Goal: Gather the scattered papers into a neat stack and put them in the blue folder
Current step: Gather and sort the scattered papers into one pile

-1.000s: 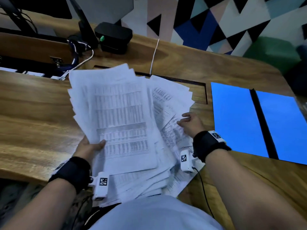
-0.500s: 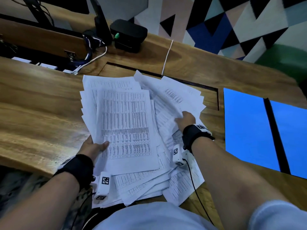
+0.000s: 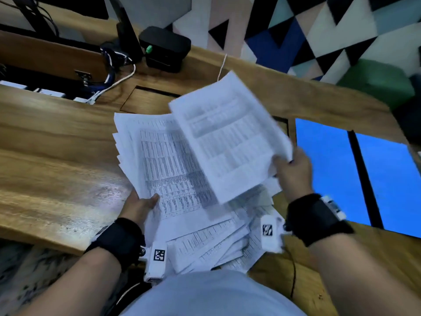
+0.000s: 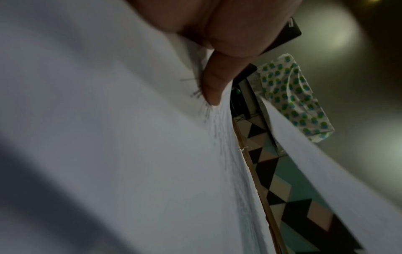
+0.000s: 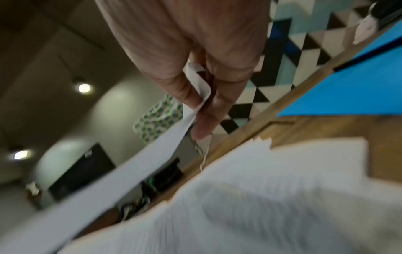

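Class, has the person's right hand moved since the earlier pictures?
Yes. The right hand has shifted right, toward the open blue folder, lifting printed white sheets.

Your left hand (image 3: 139,206) sits at about seven o'clock, thumb laid over the sheets (image 3: 173,179) it grips, while your right hand (image 3: 295,173) at three o'clock pinches a lifted bundle (image 3: 227,137) between thumb and what look like curled fingers (image 5: 208,118), both wrists strapped in black bands.
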Tool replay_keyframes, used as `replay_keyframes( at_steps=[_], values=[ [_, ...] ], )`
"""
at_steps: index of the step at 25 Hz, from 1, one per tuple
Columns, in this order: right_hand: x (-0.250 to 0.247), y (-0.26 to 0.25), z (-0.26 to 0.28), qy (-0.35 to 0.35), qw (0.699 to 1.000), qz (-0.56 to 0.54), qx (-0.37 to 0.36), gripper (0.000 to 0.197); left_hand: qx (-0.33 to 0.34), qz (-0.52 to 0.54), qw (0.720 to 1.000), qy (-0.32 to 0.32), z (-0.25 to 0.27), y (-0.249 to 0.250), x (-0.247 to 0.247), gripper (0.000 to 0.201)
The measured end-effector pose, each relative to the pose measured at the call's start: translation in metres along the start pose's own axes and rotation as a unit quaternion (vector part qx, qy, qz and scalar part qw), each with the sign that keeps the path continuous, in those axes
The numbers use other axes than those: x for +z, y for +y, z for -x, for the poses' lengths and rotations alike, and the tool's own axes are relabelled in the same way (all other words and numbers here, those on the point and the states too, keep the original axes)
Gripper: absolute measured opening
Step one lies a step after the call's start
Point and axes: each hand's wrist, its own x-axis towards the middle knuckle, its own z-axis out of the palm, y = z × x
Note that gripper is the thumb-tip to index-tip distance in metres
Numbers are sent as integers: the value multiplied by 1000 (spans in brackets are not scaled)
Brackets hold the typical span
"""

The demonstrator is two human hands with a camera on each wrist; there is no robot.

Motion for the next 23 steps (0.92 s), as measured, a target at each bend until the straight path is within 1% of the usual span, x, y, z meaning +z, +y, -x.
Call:
replay_keyframes(
  at_steps=[1,2,3,4,5,6,8,9,10,11,12,13,14,15,16,18,19,20,21,22,23],
  values=[
    [13,12,19,-29,999,23,7,17,-3,8,1000,-7,8,5,7,44],
    [26,22,36,-58,997,54,16,14,-11,4,1000,-12,16,10,12,46],
    [37,28,52,-87,992,86,27,11,-38,14,999,-17,21,13,14,50],
    [46,32,65,-124,986,108,33,8,-56,40,997,-44,26,14,16,50],
    [53,36,75,-167,977,128,29,11,-68,71,993,-64,30,17,17,50],
    [58,38,80,-218,963,157,17,19,-56,68,993,-76,27,13,15,53],
    [61,38,82,-330,922,201,-2,35,16,-8,999,-43,23,7,14,68],
    [60,38,77,-378,905,193,5,41,48,-54,997,-26,15,1,10,70],
    [55,36,70,-392,904,166,26,43,54,-79,995,-12,12,-3,9,71],
    [50,34,61,-356,926,117,53,38,48,-97,994,0,12,-4,7,71],
    [45,40,44,-274,953,99,84,40,42,-99,994,-4,10,-5,5,72],
    [40,48,27,-167,970,126,124,59,38,-96,995,-11,8,-4,2,71],
    [33,55,14,-92,963,197,157,79,34,-88,995,-25,7,-4,-1,70],
    [27,62,5,-70,950,240,186,90,31,-80,996,-35,5,-4,-4,69],
    [25,67,-2,-89,946,230,213,87,23,-68,997,-36,2,-5,-6,67],
    [27,70,-6,-137,954,91,252,62,10,-46,998,-40,1,-4,-7,65],
    [30,69,-2,-146,951,48,267,50,8,-48,998,-40,0,-5,-7,63],
    [31,66,4,-142,952,15,270,43,9,-52,998,-43,-1,-5,-8,60],
    [34,66,10,-122,957,16,263,45,11,-62,997,-43,-2,-6,-8,58],
    [39,69,15,-90,965,56,239,53,16,-66,997,-48,-4,-7,-9,57],
    [43,70,21,-66,963,137,223,64,17,-71,996,-49,-5,-7,-10,57]
  ],
)
